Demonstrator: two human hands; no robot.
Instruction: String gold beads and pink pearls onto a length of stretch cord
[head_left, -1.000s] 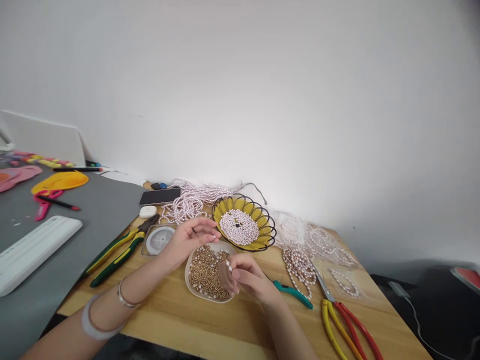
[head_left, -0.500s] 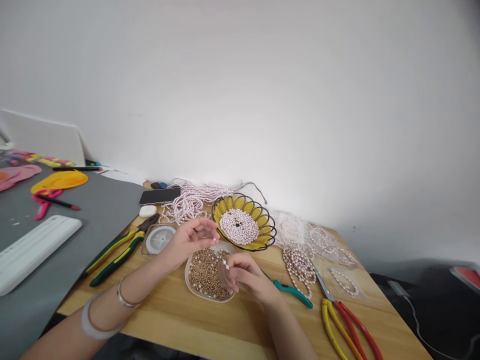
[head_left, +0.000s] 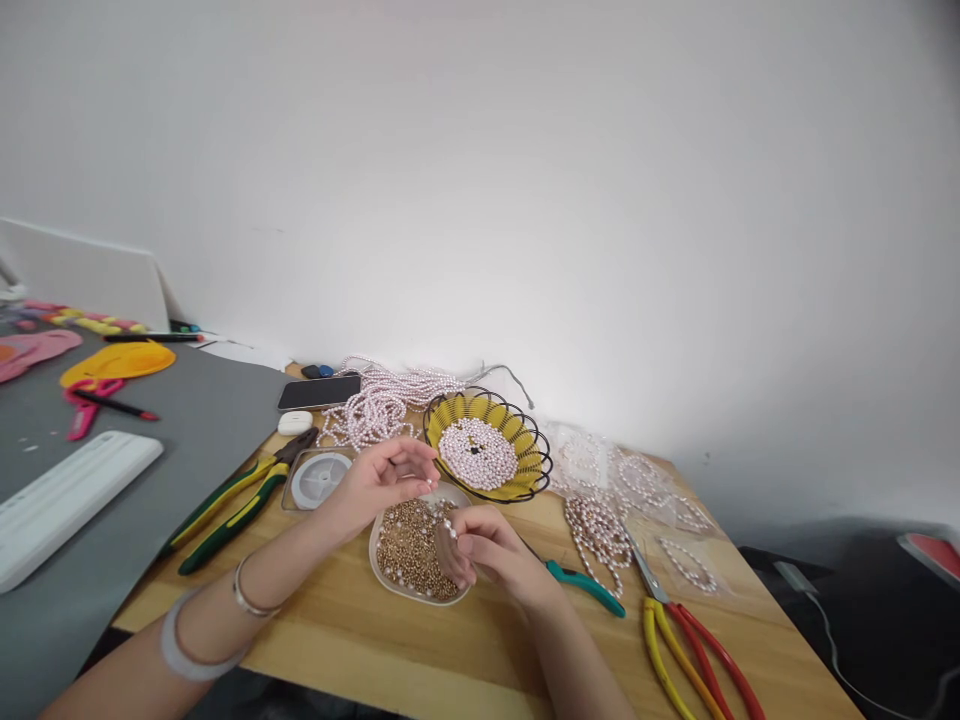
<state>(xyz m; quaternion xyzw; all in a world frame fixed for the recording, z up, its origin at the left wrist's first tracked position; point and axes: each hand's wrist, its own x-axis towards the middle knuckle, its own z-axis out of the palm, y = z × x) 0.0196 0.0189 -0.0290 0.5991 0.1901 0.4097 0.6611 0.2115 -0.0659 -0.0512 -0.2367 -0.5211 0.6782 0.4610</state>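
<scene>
My left hand (head_left: 397, 475) hovers over the back edge of a pale tray (head_left: 376, 562), thumb and fingertips pinched on a small white bead (head_left: 430, 484). Lower and to the right, my right hand (head_left: 487, 548) pinches a short row of pearl beads (head_left: 449, 528) between thumb and forefinger. Any thread between the hands is too fine to make out. Small gold beads (head_left: 409, 550) mixed with a few white pearls fill the tray. Behind it stands a yellow and black wire basket (head_left: 532, 462) holding loose pale pink beads (head_left: 478, 453).
Green-yellow pliers (head_left: 247, 505), a thread spool (head_left: 321, 480) and a phone (head_left: 319, 392) lie left. Strands of pink beads (head_left: 375, 415) lie behind. On the right are bead strands (head_left: 596, 530), a teal-handled tool (head_left: 585, 586), red-yellow scissors (head_left: 686, 640) and bagged bracelets (head_left: 688, 564).
Both hands stay almost where they were. The left fingertips have shifted very slightly over the bead; nothing has been let go.
</scene>
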